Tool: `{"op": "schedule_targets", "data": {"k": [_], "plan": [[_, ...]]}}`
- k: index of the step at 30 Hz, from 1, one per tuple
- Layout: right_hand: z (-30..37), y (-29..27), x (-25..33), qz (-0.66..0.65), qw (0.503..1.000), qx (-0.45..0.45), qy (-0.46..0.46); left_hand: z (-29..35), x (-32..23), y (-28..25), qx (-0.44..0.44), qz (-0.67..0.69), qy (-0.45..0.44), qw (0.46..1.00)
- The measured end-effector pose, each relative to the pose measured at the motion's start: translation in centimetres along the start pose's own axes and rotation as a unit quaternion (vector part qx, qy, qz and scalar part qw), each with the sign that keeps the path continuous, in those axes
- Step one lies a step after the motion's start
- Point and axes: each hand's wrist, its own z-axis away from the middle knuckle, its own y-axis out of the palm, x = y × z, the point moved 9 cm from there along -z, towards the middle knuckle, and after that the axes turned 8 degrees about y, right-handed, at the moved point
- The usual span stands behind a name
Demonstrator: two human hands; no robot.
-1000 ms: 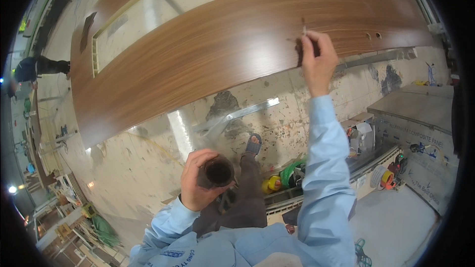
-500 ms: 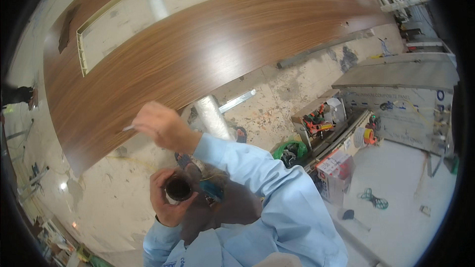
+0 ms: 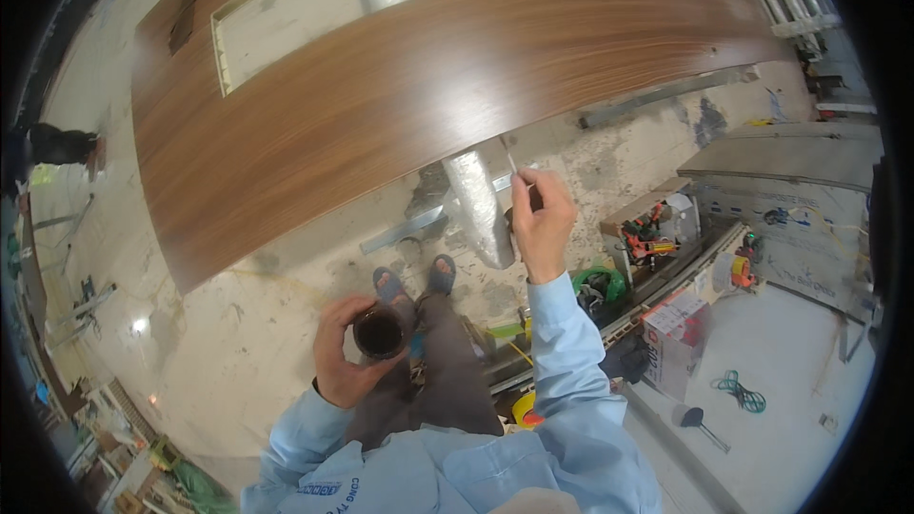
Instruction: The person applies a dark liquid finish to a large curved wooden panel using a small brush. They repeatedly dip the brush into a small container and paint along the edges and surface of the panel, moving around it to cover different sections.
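The shirt [image 3: 466, 466] is light blue, with long, wrinkly sleeves [image 3: 569, 343] and small dark blue letters [image 3: 319, 489] on the front. The long pants [image 3: 449, 362] are dark grey-brown, and the open-toed slippers [image 3: 442, 282] are dark blue. The left hand [image 3: 337, 362] and right hand [image 3: 546, 233] are bare.

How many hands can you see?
2: the left hand curls around a dark cup, the right hand pinches a thin stick. The far person may have more hidden.

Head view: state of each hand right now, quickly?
Left hand: closed around a round container.
Right hand: closed, pinching a thin, pale stick.
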Motion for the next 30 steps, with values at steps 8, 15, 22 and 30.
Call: {"op": "schedule_targets", "data": {"k": [8, 15, 22, 30], "plan": [[2.1, 3.1, 2.2, -0.056, 0.99, 0.105, -0.071, -0.6, -1.2, 2.3, 0.006, -0.01, 0.002, 1.0], [1.1, 1.8, 0.4, -0.057, 0.998, -0.006, 0.021, 0.0, 0.0, 1.6, -0.03, -0.02, -0.035, 0.999], [4.6, 5.6, 4.2, -0.065, 0.994, 0.08, -0.049, 0.1, 1.9, -0.3, -0.058, -0.008, -0.031, 0.998], [7.6, 9.0, 7.0, -0.03, 0.989, 0.124, -0.078, 1.2, 3.9, -3.3, -0.04, 0.029, -0.024, 0.998]]}}
